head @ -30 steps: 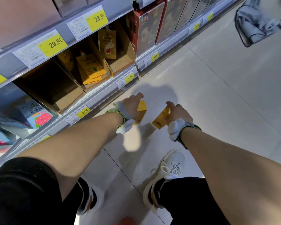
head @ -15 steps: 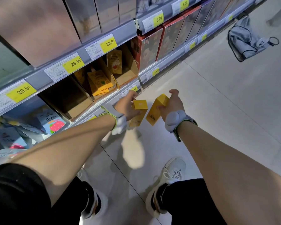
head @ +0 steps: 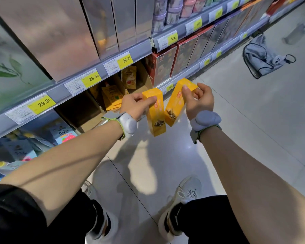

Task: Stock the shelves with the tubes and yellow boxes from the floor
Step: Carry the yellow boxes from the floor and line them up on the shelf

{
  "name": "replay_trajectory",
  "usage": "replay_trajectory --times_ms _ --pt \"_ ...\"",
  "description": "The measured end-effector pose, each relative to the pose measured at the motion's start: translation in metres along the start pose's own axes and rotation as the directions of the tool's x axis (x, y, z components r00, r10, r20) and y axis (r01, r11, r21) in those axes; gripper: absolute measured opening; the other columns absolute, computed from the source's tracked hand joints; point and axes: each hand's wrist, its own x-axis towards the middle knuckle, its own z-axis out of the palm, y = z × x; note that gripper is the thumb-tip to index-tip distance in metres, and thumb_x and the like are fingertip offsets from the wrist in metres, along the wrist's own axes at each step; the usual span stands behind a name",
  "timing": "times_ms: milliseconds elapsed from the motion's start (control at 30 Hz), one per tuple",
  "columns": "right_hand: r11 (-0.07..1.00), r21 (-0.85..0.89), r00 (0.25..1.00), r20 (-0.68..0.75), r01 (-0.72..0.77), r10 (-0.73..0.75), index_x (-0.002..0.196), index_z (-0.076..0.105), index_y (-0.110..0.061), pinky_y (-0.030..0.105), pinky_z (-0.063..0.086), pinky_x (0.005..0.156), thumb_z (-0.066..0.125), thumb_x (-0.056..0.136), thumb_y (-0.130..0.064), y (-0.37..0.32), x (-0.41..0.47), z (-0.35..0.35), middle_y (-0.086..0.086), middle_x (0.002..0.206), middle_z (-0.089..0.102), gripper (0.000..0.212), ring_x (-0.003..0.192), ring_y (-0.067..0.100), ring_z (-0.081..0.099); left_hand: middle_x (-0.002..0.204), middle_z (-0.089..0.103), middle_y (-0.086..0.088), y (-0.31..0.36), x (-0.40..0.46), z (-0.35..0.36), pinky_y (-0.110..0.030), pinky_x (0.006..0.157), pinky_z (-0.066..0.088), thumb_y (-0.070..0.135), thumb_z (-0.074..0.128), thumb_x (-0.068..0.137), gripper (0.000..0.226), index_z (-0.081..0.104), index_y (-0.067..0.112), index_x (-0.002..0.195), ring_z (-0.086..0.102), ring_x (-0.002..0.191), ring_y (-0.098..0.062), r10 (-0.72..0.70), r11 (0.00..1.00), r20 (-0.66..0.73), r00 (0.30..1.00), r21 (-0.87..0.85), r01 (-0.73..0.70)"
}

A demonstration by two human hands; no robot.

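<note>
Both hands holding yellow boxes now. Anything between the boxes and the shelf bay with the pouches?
Nothing visible. The left hand and right hand hold their yellow boxes in front of the open bay, with clear air between.

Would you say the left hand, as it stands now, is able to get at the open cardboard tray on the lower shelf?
Probably yes. The left hand is right in front of the cardboard tray, with nothing between them. However, it already grips a yellow box, so it could set that in but not grasp anything else.
</note>
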Motion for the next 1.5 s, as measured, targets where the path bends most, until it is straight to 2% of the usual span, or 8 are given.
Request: replay_trajectory --times_ms 200,300,533,800,1000,1200,1333,1500 --pt "0.971 0.238 0.998 -0.070 0.017 -0.001 0.115 0.057 -0.008 0.017 0.055 0.076 0.073 0.082 -0.028 -0.035 -0.004 0.000 0.005 0.109 0.062 0.042 0.103 0.021 0.065 0.056 0.046 0.002 0.025 -0.007 -0.003 -0.018 0.054 0.038 0.028 0.070 0.084 0.035 0.047 0.012 0.063 0.040 0.050 -0.006 0.100 0.991 0.006 0.995 -0.086 -0.099" --pt "0.954 0.299 0.999 -0.036 0.025 -0.015 0.116 0.060 0.004 0.015 0.055 0.073 0.071 0.084 -0.020 -0.051 -0.009 0.002 0.014 0.104 0.066 0.041 0.094 0.019 0.068 0.072 0.062 0.000 0.040 -0.015 -0.005 -0.021 0.062 0.049 0.031 0.067 0.087 0.024 0.049 0.017 0.078 0.059 0.062 -0.009 0.093 0.991 0.031 0.995 -0.100 -0.090" --pt "0.959 0.277 0.998 0.017 0.060 -0.068 0.099 0.070 -0.003 0.027 0.058 0.074 0.070 0.086 -0.024 -0.071 -0.024 0.006 0.006 0.084 0.072 0.025 0.080 0.015 0.070 0.084 0.068 -0.008 0.067 -0.026 -0.012 -0.035 0.070 0.055 0.034 0.064 0.087 0.026 0.052 0.011 0.090 0.066 0.073 -0.019 0.118 0.976 0.078 0.990 -0.191 -0.102" --pt "0.984 0.161 0.986 0.135 0.077 -0.099 0.108 0.071 -0.006 0.042 0.050 0.095 0.056 0.093 -0.032 -0.087 -0.037 0.003 0.011 0.114 0.063 0.033 0.104 0.022 0.063 0.083 0.068 -0.007 0.084 -0.035 -0.021 -0.039 0.073 0.057 0.041 0.063 0.085 0.030 0.056 0.013 0.093 0.067 0.076 -0.022 0.107 0.965 0.031 0.994 -0.243 -0.097" --pt "0.985 0.172 0.952 0.297 0.027 -0.078 0.129 0.060 -0.014 0.046 0.046 0.102 0.052 0.078 -0.038 -0.102 -0.049 0.001 0.008 0.125 0.060 0.057 0.114 0.022 0.059 0.100 0.071 -0.012 0.094 -0.042 -0.033 -0.048 0.085 0.057 0.042 0.070 0.076 0.043 0.057 0.012 0.104 0.070 0.091 -0.027 0.118 0.965 0.004 0.993 -0.237 -0.114" --pt "0.939 0.333 0.933 0.307 0.080 -0.189 0.124 0.051 -0.006 0.035 0.051 0.095 0.058 0.084 -0.006 -0.120 -0.063 -0.002 0.010 0.114 0.063 0.040 0.109 0.022 0.061 0.099 0.070 -0.011 0.112 -0.047 -0.043 -0.042 0.082 0.058 0.031 0.088 0.061 0.059 0.055 0.014 0.107 0.070 0.092 -0.026 0.136 0.966 -0.026 0.990 -0.217 -0.138" --pt "0.935 0.265 0.878 0.353 0.236 -0.322 0.137 0.043 -0.005 0.019 0.049 0.092 0.060 0.084 0.003 -0.123 -0.065 0.003 0.002 0.117 0.061 0.056 0.107 0.008 0.061 0.093 0.069 -0.007 0.130 -0.050 -0.050 -0.027 0.068 0.057 0.015 0.083 0.070 0.049 0.054 0.010 0.109 0.069 0.081 -0.017 0.160 0.955 -0.095 0.983 -0.236 -0.178" --pt "0.909 0.134 0.825 0.385 0.394 -0.414 0.152 0.019 -0.024 0.026 0.041 0.107 0.067 0.083 -0.012 -0.134 -0.067 0.002 -0.002 0.143 0.045 0.085 0.130 0.009 0.045 0.092 0.068 -0.001 0.154 -0.056 -0.056 -0.018 0.065 0.053 0.021 0.082 0.072 0.043 0.055 0.016 0.104 0.067 0.080 -0.010 0.219 0.952 -0.148 0.965 -0.185 -0.244"
